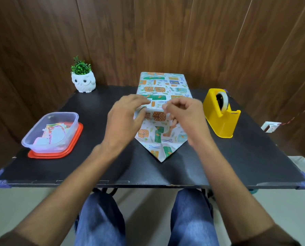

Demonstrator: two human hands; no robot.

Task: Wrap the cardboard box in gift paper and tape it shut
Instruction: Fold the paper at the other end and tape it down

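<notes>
findings. the cardboard box [163, 86], covered in gift paper [176, 80], lies at the middle of the black table [254, 157], its long axis running away from the person. the near end is not closed: a triangular flap [161, 146] lies flat on the table, its point toward the person.

hands. the left hand [126, 118] is spread, fingertips at the near top edge of the box, thumb against the end face; it grips nothing. the right hand [185, 114] has curled fingers at the same edge; whether they pinch paper, tape or nothing cannot be told.

step in hand, as judged: settling the end folds before the flap is raised.

recommendations. the side folds should be pressed tight to the end face and creased along the box edges. the flap should be drawn up snug and centred, one hand pinning it. the other should fetch tape from the yellow tape dispenser [221, 112], which stands to the right, near the box. the tape should bridge the flap point and the paper above.

risk. a slack flap would leave the corners bulging.
</notes>
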